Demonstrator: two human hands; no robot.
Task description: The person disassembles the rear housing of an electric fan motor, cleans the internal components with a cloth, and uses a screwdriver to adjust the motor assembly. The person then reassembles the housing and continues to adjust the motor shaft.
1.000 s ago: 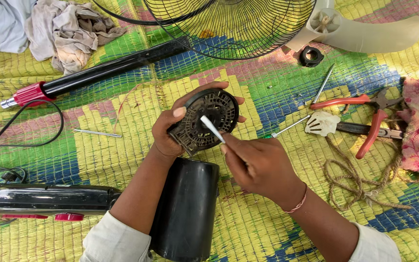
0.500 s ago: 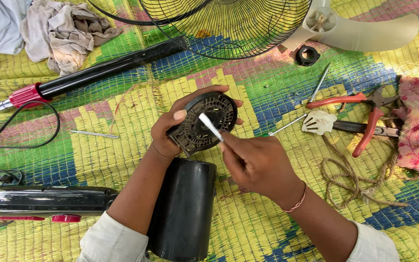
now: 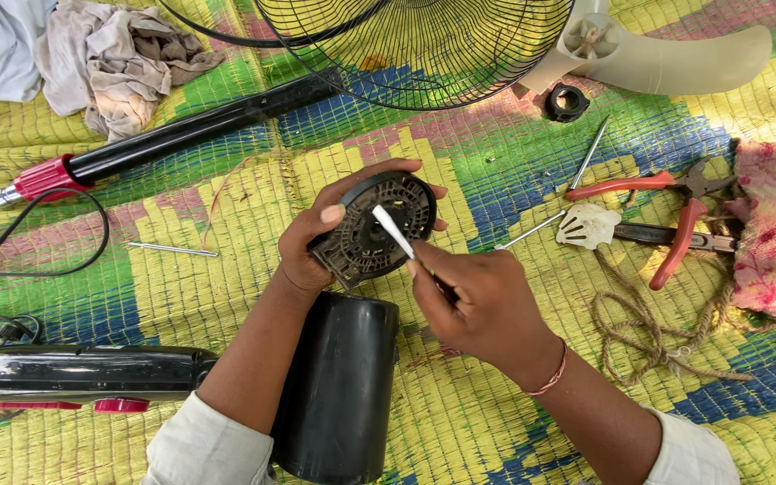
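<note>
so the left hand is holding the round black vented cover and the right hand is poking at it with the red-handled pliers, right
Not quite. The left hand does hold the round black vented cover, but the right hand is working on it with a thin white-tipped tool, not the pliers. The head view shows the red-handled pliers lying untouched on the mat to the right.

Black round cover, yellow-green-blue woven mat

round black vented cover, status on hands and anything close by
Left hand grips round black vented plastic cover. Right hand holds white-tipped tool on it. Black cylinder just below.
</note>
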